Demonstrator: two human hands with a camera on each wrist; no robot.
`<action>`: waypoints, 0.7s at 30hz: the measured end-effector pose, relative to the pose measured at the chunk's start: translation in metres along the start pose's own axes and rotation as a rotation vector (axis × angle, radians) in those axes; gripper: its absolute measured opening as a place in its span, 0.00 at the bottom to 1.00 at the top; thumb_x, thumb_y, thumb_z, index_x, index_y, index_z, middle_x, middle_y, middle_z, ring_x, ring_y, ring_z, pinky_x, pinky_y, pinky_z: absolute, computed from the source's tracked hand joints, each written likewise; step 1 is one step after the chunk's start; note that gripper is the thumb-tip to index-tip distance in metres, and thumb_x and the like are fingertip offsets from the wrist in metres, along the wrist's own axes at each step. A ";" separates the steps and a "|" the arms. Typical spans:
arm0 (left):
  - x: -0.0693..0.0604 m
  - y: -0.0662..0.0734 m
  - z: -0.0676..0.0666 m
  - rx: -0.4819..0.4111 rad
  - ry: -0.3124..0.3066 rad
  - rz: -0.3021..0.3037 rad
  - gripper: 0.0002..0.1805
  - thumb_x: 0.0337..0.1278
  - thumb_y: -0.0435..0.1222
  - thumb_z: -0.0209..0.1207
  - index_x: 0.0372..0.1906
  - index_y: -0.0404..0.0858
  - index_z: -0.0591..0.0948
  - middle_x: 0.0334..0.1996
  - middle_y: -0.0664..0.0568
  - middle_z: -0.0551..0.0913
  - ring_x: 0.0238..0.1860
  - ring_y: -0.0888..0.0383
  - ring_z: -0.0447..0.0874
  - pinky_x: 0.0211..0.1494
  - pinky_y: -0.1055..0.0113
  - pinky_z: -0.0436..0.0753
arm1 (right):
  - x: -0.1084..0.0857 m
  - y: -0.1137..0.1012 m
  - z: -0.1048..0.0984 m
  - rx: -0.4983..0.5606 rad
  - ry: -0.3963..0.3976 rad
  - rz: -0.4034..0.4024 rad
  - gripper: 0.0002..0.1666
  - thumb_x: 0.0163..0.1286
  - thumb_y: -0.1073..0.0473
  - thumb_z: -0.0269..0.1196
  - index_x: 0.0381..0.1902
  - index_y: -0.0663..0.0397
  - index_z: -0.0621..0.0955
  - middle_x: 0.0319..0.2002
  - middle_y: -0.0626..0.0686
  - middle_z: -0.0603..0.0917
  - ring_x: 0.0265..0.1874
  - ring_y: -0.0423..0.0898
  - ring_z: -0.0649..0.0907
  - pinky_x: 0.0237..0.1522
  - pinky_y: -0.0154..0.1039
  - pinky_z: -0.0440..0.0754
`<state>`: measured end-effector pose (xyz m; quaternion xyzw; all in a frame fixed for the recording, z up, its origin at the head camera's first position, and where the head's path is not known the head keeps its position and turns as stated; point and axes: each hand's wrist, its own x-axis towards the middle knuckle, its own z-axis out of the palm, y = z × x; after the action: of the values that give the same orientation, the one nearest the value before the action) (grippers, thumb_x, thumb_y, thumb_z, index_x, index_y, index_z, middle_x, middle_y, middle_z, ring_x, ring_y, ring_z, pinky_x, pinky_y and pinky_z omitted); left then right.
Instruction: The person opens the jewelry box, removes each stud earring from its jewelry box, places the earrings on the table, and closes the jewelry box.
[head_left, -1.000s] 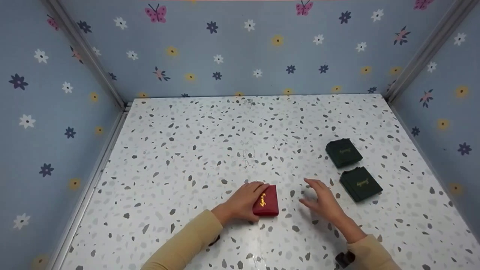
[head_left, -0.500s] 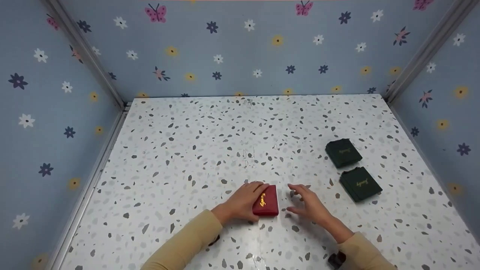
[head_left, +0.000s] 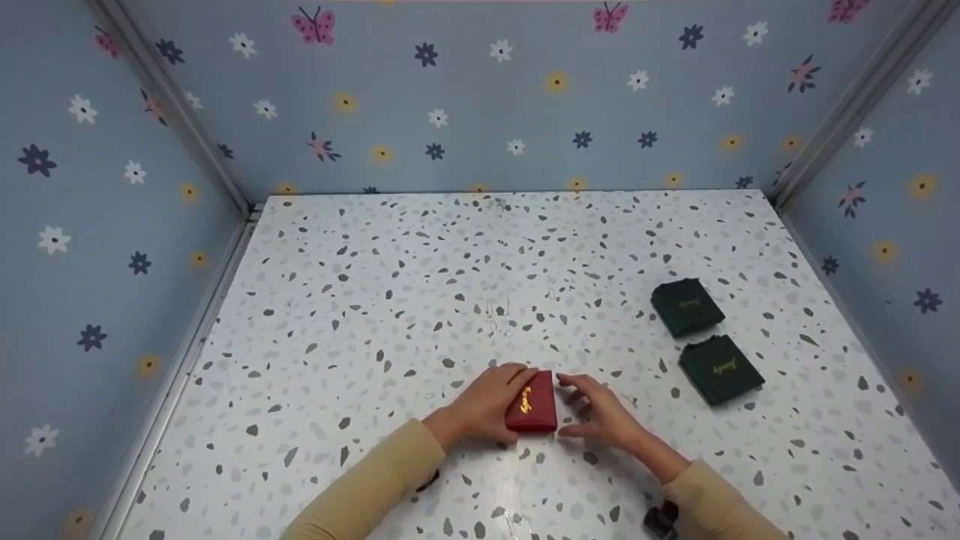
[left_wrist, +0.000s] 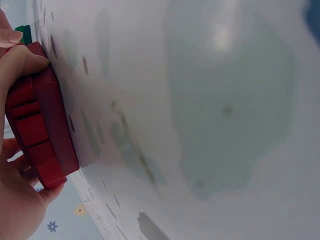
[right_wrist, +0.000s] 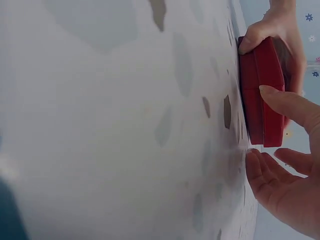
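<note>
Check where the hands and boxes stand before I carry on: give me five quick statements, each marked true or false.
1. The left hand grips the red box. True.
2. The farther green box is stacked on the nearer green box. False: both lie on the speckled tabletop, neither on the other.
3. Both green boxes are to the right of the red box. True.
4. The right hand is gripping a green box. False: its fingers are spread beside the red box.
5. The red box bears gold lettering. True.

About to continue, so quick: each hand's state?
Left hand: holding the red, gold-lettered, flat-topped box.
Right hand: open, beside the box; contact unclear.
</note>
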<state>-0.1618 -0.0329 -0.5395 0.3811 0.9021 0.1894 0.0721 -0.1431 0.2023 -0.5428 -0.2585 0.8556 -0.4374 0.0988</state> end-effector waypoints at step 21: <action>0.000 -0.001 0.000 0.001 0.014 0.003 0.58 0.22 0.50 0.70 0.66 0.38 0.55 0.59 0.48 0.63 0.59 0.54 0.59 0.62 0.61 0.59 | 0.011 0.001 0.004 0.086 -0.057 0.080 0.54 0.36 0.60 0.75 0.63 0.56 0.61 0.51 0.54 0.71 0.40 0.47 0.76 0.36 0.37 0.77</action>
<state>-0.1623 -0.0329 -0.5402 0.3812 0.9020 0.1917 0.0652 -0.1512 0.1938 -0.5457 -0.2322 0.8423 -0.4621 0.1517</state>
